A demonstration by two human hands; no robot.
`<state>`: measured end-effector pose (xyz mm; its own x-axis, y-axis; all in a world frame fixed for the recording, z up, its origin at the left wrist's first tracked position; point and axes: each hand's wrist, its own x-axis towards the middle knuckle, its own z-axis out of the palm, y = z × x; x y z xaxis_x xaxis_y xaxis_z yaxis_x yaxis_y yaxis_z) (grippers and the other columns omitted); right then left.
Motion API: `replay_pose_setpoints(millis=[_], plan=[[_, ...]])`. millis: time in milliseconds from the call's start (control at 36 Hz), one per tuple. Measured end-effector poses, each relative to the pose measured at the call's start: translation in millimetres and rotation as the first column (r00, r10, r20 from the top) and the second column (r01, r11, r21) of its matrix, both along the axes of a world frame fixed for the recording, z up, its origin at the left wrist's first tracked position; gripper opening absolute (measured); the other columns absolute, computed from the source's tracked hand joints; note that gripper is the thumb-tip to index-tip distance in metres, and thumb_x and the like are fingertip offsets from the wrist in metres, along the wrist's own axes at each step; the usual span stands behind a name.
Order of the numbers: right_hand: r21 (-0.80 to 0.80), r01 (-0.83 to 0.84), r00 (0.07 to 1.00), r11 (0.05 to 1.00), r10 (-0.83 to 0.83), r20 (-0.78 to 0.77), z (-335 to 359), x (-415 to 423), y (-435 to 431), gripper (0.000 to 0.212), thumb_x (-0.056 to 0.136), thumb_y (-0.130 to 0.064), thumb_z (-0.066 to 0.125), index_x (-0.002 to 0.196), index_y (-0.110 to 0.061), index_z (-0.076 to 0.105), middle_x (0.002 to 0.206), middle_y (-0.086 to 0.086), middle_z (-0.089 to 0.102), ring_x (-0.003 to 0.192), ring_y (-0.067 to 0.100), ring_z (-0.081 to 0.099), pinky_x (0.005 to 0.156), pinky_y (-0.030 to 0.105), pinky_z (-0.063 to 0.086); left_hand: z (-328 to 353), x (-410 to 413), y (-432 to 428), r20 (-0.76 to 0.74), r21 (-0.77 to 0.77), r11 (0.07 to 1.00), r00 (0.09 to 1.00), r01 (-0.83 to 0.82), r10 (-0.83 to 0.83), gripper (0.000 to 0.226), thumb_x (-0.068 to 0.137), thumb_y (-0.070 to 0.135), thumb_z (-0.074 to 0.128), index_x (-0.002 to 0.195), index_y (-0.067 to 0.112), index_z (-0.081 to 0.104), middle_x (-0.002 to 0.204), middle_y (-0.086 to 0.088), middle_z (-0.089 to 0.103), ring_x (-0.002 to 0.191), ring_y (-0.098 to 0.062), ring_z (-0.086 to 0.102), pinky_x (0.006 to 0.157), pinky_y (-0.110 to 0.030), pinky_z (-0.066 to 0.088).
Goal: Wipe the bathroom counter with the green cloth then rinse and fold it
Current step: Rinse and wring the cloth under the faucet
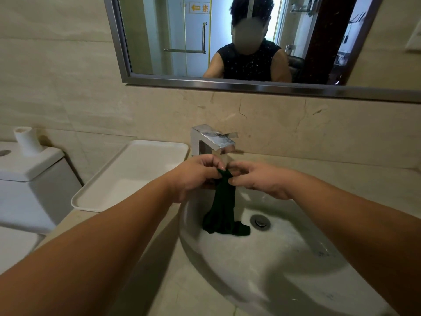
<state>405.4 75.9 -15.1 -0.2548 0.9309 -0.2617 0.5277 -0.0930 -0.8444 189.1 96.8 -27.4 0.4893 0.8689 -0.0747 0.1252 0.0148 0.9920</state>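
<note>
- Green cloth (224,206): dark green, bunched, wet-looking; top edge pinched by both hands, rest hangs down into basin, lower end crumpled on basin floor just left of drain.
- L hand (196,176): fingers curled in, thumb + fingertips closed on cloth's top edge from the left; held over back rim of basin, in front of faucet.
- R hand (262,179): thumb + forefinger nipping same top edge from the right, other fingers loosely bent; almost touching L hand's fingertips.
- Forearms: bare, both reach in from bottom corners of view.
- Sink (296,281): white oval basin set in counter, inner wall looks wet.
- Drain (260,221): metal pop-up plug, near cloth's lower end, not touching.
- Faucet (214,140): chrome, square-bodied, flat spout, behind hands; whether water is running, can't tell.
- Counter (364,185): beige stone, runs around basin.
- Tray (129,176): white, rectangular, on counter left of basin, near L hand.
- Toilet tank (29,169): white, far left, beside counter; small white cup-like item on lid.
- Mirror (159,42): steel-framed, on wall above faucet; reflects person in dark sleeveless top, glass door w/ handle behind.
</note>
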Motion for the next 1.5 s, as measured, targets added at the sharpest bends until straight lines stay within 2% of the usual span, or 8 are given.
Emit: replay_pose_setpoints(millis=[250, 444, 611, 833, 944, 1083, 1278, 1500], plan=[[0.067, -0.023, 0.992, 0.997, 0.015, 0.122, -8.3, 8.8, 6.2, 0.001, 0.093, -0.021, 0.073, 0.094, -0.02, 0.073, 0.091, 0.003, 0.068, 0.092, 0.02, 0.061, 0.088, 0.04, 0.05, 4.8, -3.2, -0.3, -0.026, 0.061, 0.986, 0.987, -0.154, 0.156, 0.03, 0.094, -0.009, 0.052, 0.078, 0.014, 0.063, 0.076, -0.007, 0.062, 0.07, -0.016, 0.057, 0.061, -0.024, 0.047], [0.074, -0.004, 0.999, 0.997, 0.001, 0.049, 1.9, 6.6, 7.2, 0.022, 0.074, -0.039, 0.071, 0.084, -0.02, 0.065, 0.092, 0.008, 0.063, 0.097, 0.024, 0.059, 0.109, 0.053, 0.043, 11.8, 1.1, 3.0, -0.004, 0.122, 0.971, 0.979, -0.204, 0.206, 0.024, 0.098, -0.004, 0.053, 0.083, 0.013, 0.062, 0.087, -0.013, 0.062, 0.083, -0.026, 0.059, 0.078, -0.038, 0.05], [-0.01, -0.11, 0.992, 0.994, 0.11, 0.058, -5.7, 6.2, 0.6, 0.044, 0.086, -0.015, 0.077, 0.125, -0.01, 0.059, 0.121, 0.025, 0.07, 0.11, 0.037, 0.072, 0.103, 0.058, 0.054, 13.0, 4.1, 2.9, 0.157, 0.032, 0.973, 0.963, -0.227, 0.22, 0.029, 0.094, -0.006, 0.054, 0.077, 0.014, 0.065, 0.079, -0.009, 0.062, 0.075, -0.023, 0.061, 0.065, -0.031, 0.051], [-0.079, -0.271, 0.763, 0.959, 0.264, 0.59, -21.6, 24.6, -13.5, 0.015, 0.093, -0.019, 0.066, 0.081, -0.027, 0.071, 0.067, -0.013, 0.066, 0.065, 0.008, 0.059, 0.066, 0.027, 0.048, 16.2, -7.8, 1.4, 0.28, -0.098, 0.951, 0.909, -0.294, 0.31, 0.023, 0.096, -0.002, 0.052, 0.083, 0.012, 0.064, 0.095, -0.017, 0.064, 0.091, -0.03, 0.064, 0.083, -0.043, 0.056], [-0.023, -0.121, 0.922, 0.992, 0.121, 0.369, -23.8, 37.3, -11.9, 0.008, 0.096, -0.019, 0.067, 0.101, -0.02, 0.072, 0.096, 0.001, 0.073, 0.084, 0.017, 0.068, 0.079, 0.035, 0.057, 18.2, -13.0, -0.2, 0.225, -0.106, 0.962, 0.936, -0.252, 0.27, 0.025, 0.093, -0.005, 0.051, 0.083, 0.014, 0.064, 0.092, -0.015, 0.063, 0.089, -0.029, 0.063, 0.074, -0.037, 0.055], [-0.026, -0.077, 0.993, 0.997, 0.079, 0.092, -17.1, 13.5, -6.6, 0.057, 0.096, -0.024, 0.071, 0.149, -0.028, 0.051, 0.139, -0.005, 0.065, 0.126, 0.015, 0.062, 0.109, 0.04, 0.05, 20.3, 1.4, -8.3, 0.271, -0.193, 0.97, 0.942, -0.146, 0.195, 0.028, 0.093, -0.008, 0.049, 0.08, 0.013, 0.063, 0.094, -0.016, 0.062, 0.089, -0.03, 0.062, 0.07, -0.037, 0.059], [0.104, -0.086, 0.977, 0.991, 0.063, 0.203, -21.3, -1.4, -2.5, 0.009, 0.094, -0.028, 0.073, 0.097, -0.02, 0.074, 0.087, -0.003, 0.075, 0.085, 0.015, 0.072, 0.083, 0.036, 0.052, 17.7, 0.4, -12.8, 0.29, -0.231, 0.965, 0.938, -0.124, 0.19, 0.029, 0.093, -0.006, 0.048, 0.081, 0.016, 0.063, 0.09, -0.011, 0.064, 0.084, -0.025, 0.064, 0.065, -0.032, 0.058], [0.053, 0.164, 0.983, 0.985, -0.168, 0.072, -17.4, 10.8, -10.4, 0.019, 0.099, -0.028, 0.056, 0.106, -0.014, 0.067, 0.112, 0.021, 0.067, 0.097, 0.027, 0.062, 0.086, 0.044, 0.053, 9.9, -1.4, -2.3, 0.16, -0.156, 0.957, 0.95, -0.243, 0.267, 0.025, 0.091, -0.009, 0.055, 0.087, 0.014, 0.064, 0.102, -0.018, 0.063, 0.099, -0.036, 0.059, 0.079, -0.041, 0.054]])
